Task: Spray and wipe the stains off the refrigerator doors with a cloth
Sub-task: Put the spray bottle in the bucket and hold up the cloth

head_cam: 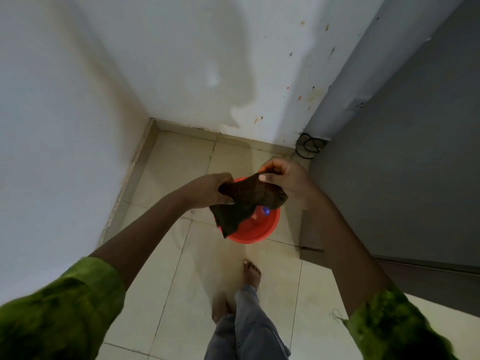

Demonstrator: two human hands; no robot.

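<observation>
A red basin (262, 236) sits on the tiled floor (166, 255) at 6 o'clock from the middle of our view. Inside it we make out only a blue spot (265, 210) and something pale. The dark brown cloth (241, 203) hanging above covers the rest, and we cannot tell what those bits are. The grey refrigerator (402, 165) fills 3 o'clock, its top cut off. Our left hand (207, 190) grips the cloth's left edge with curled fingers. Our right hand (285, 178) pinches its upper right corner between thumb and fingers.
</observation>
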